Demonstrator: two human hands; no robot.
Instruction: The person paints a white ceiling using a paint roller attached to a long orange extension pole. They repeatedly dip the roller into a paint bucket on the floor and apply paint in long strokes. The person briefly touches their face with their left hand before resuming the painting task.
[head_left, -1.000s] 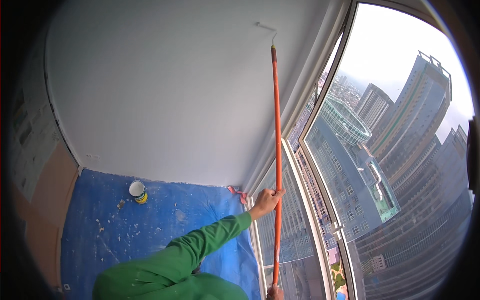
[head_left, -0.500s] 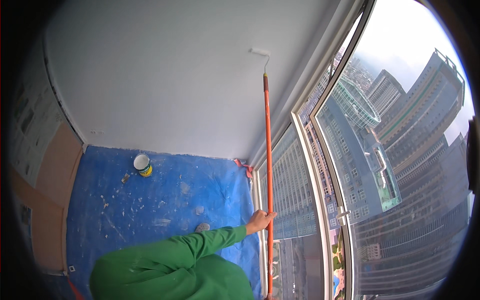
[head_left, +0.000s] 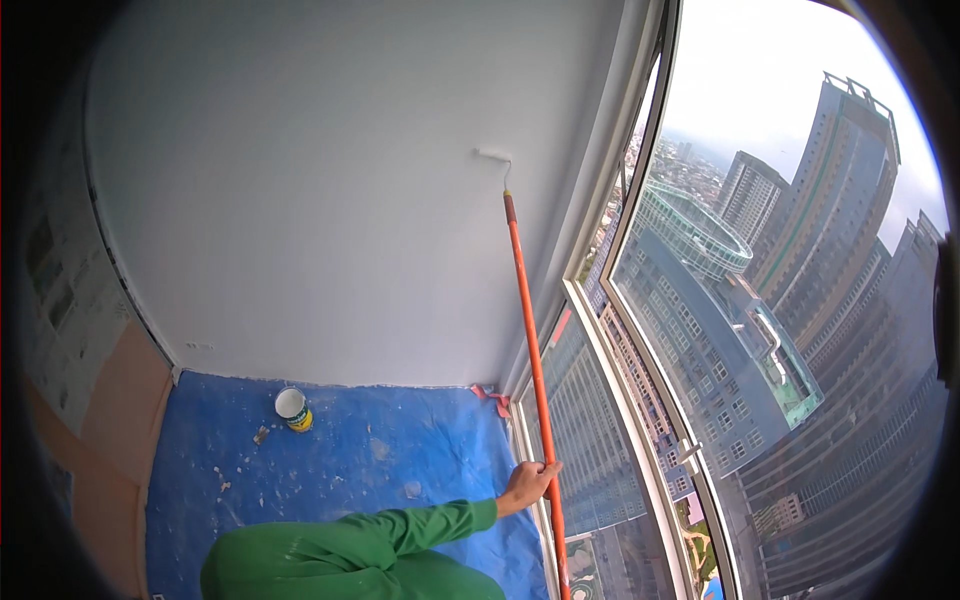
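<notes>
My left hand [head_left: 527, 487] is closed around a long orange extension pole [head_left: 533, 345], its arm in a green sleeve reaching in from the lower left. The pole rises at a slant, tipping left toward its top. Beyond its dark red upper grip, a thin wire frame carries a white paint roller [head_left: 492, 154]. That roller is at the pale grey wall [head_left: 300, 220], near the wall's right side; whether it touches cannot be made out. The pole's lower end runs out of the picture at the bottom. My right hand is not visible.
Tall windows [head_left: 690, 450] run along the right, close beside the pole, with towers outside. Blue sheeting [head_left: 340, 450], spotted with paint, covers the floor. On it stands an open paint bucket [head_left: 294, 410] near the wall. Left is a partly tan wall [head_left: 115, 400].
The view has tilted up, so floor and bucket sit lower in the picture. The pole, upright before, now slants left at its top. My left hand keeps its grip.
</notes>
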